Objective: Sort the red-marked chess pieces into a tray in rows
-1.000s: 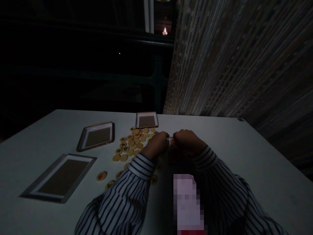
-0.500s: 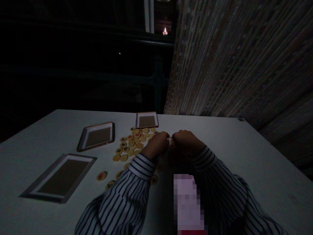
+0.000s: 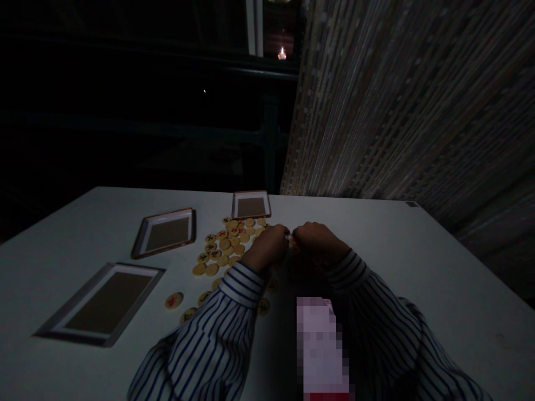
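My left hand [image 3: 268,246] is closed over the table, its fingertips pinched on something small and pale [image 3: 288,237] that I cannot make out. Just to its right, my right hand [image 3: 320,239] is curled into a fist, its fingers turned away from me. The pale bit shows in the narrow gap between both hands. Beneath and left of my left hand lie several round wooden Chinese chess pieces [image 3: 224,244], some with red or black characters, others blank side up. A dark reddish shape below the hands is too dim to name.
On the white table [image 3: 418,289] stand three shallow rectangular trays: a near-left one [image 3: 106,263], a middle one [image 3: 194,225] and a far one [image 3: 251,192]. One red-marked piece [image 3: 174,301] lies apart. A pixelated pink object [image 3: 321,345] is between my forearms. A string curtain [image 3: 355,111] hangs behind.
My right hand has shifted very slightly left, toward my left hand. The pieces and trays stay where they were.
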A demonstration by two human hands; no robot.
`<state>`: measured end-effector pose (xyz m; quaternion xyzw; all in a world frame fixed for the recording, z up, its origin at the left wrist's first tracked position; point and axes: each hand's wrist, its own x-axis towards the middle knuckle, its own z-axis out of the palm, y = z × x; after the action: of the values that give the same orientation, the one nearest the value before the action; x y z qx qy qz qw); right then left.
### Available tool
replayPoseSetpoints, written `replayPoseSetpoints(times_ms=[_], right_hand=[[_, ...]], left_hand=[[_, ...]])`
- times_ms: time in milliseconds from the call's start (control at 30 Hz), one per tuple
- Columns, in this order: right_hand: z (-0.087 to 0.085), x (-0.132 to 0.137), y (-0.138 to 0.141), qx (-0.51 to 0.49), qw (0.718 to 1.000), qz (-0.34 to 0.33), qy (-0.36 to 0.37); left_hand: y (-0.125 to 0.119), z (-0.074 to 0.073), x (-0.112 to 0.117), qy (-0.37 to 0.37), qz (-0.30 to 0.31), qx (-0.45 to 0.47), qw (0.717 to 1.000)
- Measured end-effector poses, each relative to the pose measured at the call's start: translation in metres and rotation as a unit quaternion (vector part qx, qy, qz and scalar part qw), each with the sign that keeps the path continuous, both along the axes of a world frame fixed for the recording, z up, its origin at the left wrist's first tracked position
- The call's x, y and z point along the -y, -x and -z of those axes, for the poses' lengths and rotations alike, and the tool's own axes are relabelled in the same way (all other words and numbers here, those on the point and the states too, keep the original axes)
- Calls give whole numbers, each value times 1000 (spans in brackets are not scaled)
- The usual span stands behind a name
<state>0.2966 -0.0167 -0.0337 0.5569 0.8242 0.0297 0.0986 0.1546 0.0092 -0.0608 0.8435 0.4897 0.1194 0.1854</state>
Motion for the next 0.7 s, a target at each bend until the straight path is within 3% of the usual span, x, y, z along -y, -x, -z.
replayPoseSetpoints(times_ms=[700], right_hand=[[-5, 3, 2, 12, 1000, 5, 22]], left_hand=[[0, 3, -3, 7, -2, -17, 1000]])
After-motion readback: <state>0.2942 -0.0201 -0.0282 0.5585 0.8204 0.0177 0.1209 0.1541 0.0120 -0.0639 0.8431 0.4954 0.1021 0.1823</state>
